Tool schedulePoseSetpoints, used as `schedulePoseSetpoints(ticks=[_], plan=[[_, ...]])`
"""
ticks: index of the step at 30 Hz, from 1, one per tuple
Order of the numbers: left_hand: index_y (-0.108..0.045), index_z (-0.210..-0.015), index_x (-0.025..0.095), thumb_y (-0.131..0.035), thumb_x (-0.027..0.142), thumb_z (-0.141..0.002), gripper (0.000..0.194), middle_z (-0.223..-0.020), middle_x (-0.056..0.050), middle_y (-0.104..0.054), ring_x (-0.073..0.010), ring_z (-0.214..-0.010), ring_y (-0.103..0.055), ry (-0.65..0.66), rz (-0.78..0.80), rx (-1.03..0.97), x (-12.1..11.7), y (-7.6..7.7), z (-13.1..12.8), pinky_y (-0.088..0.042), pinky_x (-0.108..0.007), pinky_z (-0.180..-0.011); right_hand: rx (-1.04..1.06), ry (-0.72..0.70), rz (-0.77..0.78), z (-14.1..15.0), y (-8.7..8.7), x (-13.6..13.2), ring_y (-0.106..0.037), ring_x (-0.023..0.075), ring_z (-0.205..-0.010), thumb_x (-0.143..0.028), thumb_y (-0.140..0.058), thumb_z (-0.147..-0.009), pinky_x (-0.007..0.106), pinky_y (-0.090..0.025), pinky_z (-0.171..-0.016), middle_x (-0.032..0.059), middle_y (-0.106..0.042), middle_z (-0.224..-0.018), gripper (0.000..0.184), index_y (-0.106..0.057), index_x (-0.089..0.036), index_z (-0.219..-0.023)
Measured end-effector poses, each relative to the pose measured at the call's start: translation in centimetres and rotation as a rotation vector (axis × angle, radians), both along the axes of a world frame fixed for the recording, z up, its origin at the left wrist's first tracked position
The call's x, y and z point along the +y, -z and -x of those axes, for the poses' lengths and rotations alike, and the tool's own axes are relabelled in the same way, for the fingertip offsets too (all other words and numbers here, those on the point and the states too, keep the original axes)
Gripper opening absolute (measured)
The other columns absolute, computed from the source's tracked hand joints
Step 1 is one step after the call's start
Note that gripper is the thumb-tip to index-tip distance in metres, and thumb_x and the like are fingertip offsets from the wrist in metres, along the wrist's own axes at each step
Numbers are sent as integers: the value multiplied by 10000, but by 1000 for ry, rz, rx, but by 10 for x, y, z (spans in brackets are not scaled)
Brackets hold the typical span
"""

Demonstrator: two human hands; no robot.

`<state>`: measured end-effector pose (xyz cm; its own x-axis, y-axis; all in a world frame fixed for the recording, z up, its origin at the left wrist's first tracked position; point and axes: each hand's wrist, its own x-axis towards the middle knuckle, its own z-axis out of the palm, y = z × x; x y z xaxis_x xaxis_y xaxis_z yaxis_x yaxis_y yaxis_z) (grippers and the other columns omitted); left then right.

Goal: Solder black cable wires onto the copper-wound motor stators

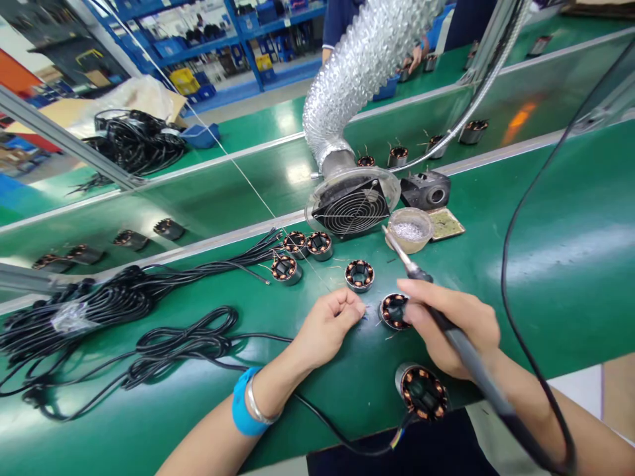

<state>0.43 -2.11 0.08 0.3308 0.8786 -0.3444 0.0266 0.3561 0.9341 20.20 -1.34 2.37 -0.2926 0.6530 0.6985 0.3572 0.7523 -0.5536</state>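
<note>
My right hand (456, 327) is closed round a soldering iron (476, 370), its tip pointing up and left near a round tub of silvery shavings (411, 229). The fingertips overlap the right edge of a copper-wound motor stator (393, 311); I cannot tell whether they touch it. With thumb and forefinger pinched, my left hand (325, 328) holds a thin solder wire (258, 195) that slants down from the upper left. Small coloured wire ends (366, 313) show at its fingertips. Another stator (360, 276) stands just beyond, and one with a cable attached (424, 391) lies tilted at the front edge.
Several stators (286, 270) stand at the back beside black cable bundles (104, 297). A looped cable (183, 344) lies on the left. The fume duct (337, 112) ends in a grilled fan (353, 208). A black iron stand (425, 191) is behind the tub. Beyond the partition, a person works.
</note>
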Motion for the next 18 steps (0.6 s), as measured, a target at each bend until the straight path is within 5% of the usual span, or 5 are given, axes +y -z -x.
schedulePoseSetpoints(ticks=[6,12,18], plan=[[-412,-802,157,-508,616,-900,479,-624,55,-289,-68,-538,-227,154,-36,-29,-4,-2,7,-210,-217,-509,-160,-217,50,13,4,9,-579,87,-676,-25,-558,-869,216,-483,-637,2,-656,-809,267,-633,-175,-1076],[-504,-864,146,-419,410,-996,307,-773,-9,-527,-103,-716,-451,223,-259,310,-7,-16,11,-348,-236,-670,-118,-192,37,9,7,7,-586,87,-713,-14,-566,-850,209,-489,-673,7,-639,-829,232,-582,-162,-1028],[-420,-784,154,-544,607,-869,477,-614,51,-374,-49,-493,-260,147,26,-20,-6,-9,5,-214,-203,-461,-125,-237,90,8,11,6,-595,95,-743,-13,-550,-832,216,-500,-695,16,-644,-866,283,-576,-156,-1074]])
